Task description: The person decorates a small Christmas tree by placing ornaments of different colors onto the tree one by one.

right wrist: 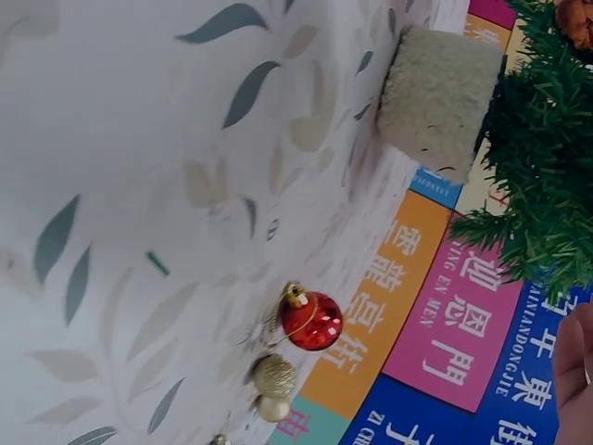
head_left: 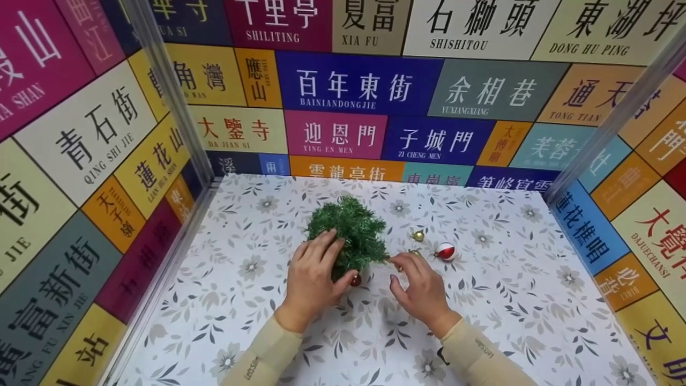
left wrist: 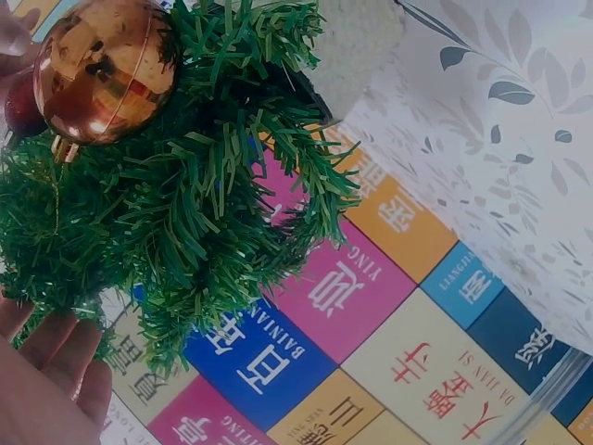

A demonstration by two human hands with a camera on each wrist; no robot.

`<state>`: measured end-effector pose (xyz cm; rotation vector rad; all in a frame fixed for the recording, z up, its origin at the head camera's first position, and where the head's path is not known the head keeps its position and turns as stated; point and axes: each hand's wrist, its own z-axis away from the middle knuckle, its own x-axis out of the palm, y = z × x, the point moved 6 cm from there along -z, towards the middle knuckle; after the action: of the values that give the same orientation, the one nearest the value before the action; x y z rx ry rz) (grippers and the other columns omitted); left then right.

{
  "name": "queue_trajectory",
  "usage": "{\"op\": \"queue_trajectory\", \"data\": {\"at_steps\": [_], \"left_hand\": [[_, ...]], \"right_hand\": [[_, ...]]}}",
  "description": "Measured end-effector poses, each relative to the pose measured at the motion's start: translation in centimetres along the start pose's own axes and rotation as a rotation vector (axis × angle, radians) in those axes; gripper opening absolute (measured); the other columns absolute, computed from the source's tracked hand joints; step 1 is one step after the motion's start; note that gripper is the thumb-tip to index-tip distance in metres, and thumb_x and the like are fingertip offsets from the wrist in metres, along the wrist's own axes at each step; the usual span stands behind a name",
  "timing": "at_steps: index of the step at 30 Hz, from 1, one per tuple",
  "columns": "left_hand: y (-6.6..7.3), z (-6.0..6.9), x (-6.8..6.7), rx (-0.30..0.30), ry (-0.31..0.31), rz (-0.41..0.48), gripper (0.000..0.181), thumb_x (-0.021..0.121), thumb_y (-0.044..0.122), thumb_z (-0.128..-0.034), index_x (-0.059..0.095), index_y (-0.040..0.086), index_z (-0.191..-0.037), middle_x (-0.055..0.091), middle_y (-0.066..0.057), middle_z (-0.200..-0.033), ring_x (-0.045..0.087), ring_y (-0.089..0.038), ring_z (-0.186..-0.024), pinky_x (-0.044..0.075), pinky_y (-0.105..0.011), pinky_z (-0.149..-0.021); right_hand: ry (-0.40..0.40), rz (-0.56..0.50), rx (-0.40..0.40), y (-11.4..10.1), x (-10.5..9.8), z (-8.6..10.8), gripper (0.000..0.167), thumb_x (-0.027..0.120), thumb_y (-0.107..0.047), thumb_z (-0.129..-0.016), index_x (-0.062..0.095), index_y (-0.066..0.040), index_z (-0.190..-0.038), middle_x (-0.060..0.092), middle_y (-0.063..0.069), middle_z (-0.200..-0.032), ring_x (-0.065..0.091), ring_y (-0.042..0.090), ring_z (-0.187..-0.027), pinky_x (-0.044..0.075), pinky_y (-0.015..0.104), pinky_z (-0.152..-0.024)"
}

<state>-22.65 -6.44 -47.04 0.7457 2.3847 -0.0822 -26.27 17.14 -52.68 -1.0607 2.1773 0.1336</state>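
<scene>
A small green artificial Christmas tree (head_left: pixel 348 228) stands on the table with a pale fuzzy block base (right wrist: pixel 440 102). My left hand (head_left: pixel 316 268) grips its left side, the fingers bent among the branches and the thumb near a dark red bauble (head_left: pixel 356 279). In the left wrist view a shiny copper bauble (left wrist: pixel 109 69) hangs in the foliage. My right hand (head_left: pixel 420 287) is at the tree's right branch tips, fingers bent beside a small gold piece (head_left: pixel 400 268); whether it pinches that piece is unclear. Only part of this hand shows in the right wrist view.
Right of the tree lie a gold bauble (head_left: pixel 418 235) and a red-and-white bauble (head_left: pixel 446 251). The right wrist view shows a red bauble (right wrist: pixel 315 323) beside a glittery gold bauble (right wrist: pixel 275 375). Panels with colourful street names (head_left: pixel 359 86) enclose the leaf-patterned tabletop (head_left: pixel 241 311).
</scene>
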Motion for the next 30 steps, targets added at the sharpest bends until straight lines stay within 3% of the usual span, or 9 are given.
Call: {"op": "queue_trajectory", "data": {"at_steps": [4, 10, 16, 19, 24, 30], "left_hand": [[-0.1, 0.0, 0.0, -0.005, -0.012, 0.002, 0.065, 0.075, 0.050, -0.0836, 0.062, 0.008, -0.132, 0.057, -0.013, -0.139, 0.054, -0.029, -0.126, 0.044, -0.048, -0.101], [-0.2, 0.0, 0.1, -0.021, -0.033, 0.011, 0.064, 0.076, 0.048, -0.0839, 0.062, 0.008, -0.132, 0.057, -0.012, -0.139, 0.056, -0.026, -0.124, 0.044, -0.046, -0.101], [-0.2, 0.2, 0.1, -0.036, -0.032, 0.022, 0.061, 0.075, 0.048, -0.0845, 0.064, 0.009, -0.130, 0.057, -0.012, -0.139, 0.057, -0.025, -0.121, 0.044, -0.044, -0.100], [-0.2, 0.2, 0.1, -0.039, -0.030, 0.022, 0.061, 0.075, 0.048, -0.0846, 0.064, 0.009, -0.130, 0.057, -0.012, -0.139, 0.057, -0.025, -0.121, 0.044, -0.045, -0.100], [-0.2, 0.1, 0.1, -0.032, -0.035, 0.027, 0.060, 0.075, 0.047, -0.0847, 0.064, 0.009, -0.130, 0.057, -0.012, -0.139, 0.057, -0.025, -0.122, 0.044, -0.045, -0.100], [-0.1, 0.0, 0.2, -0.020, -0.029, 0.036, 0.059, 0.076, 0.046, -0.0835, 0.064, 0.009, -0.128, 0.057, -0.012, -0.139, 0.057, -0.026, -0.122, 0.045, -0.046, -0.099]], "right_hand": [[-0.068, 0.039, 0.042, 1.8, 0.4, 1.0, 0.041, 0.071, -0.016, -0.082, 0.065, -0.012, -0.123, 0.062, 0.003, -0.118, 0.062, 0.020, -0.101, 0.054, 0.038, -0.061], [-0.260, 0.081, 0.244, 5.9, 1.2, 3.1, 0.051, 0.074, -0.018, -0.084, 0.058, -0.014, -0.132, 0.060, 0.004, -0.124, 0.061, 0.025, -0.106, 0.055, 0.044, -0.070], [-0.354, 0.097, 0.375, 9.2, 1.3, 4.7, 0.053, 0.075, -0.020, -0.085, 0.057, -0.014, -0.134, 0.059, 0.008, -0.125, 0.061, 0.028, -0.103, 0.053, 0.050, -0.075], [-0.359, 0.108, 0.386, 10.4, 1.1, 5.0, 0.053, 0.073, -0.022, -0.086, 0.056, -0.014, -0.135, 0.058, 0.008, -0.125, 0.061, 0.029, -0.102, 0.052, 0.051, -0.075], [-0.293, 0.140, 0.402, 12.3, 0.4, 5.5, 0.051, 0.072, -0.019, -0.084, 0.058, -0.011, -0.132, 0.060, 0.011, -0.120, 0.061, 0.031, -0.100, 0.051, 0.052, -0.072], [-0.224, 0.179, 0.486, 15.0, -0.5, 5.5, 0.050, 0.073, -0.015, -0.082, 0.059, -0.009, -0.129, 0.057, 0.011, -0.120, 0.057, 0.034, -0.103, 0.049, 0.053, -0.072]]}}
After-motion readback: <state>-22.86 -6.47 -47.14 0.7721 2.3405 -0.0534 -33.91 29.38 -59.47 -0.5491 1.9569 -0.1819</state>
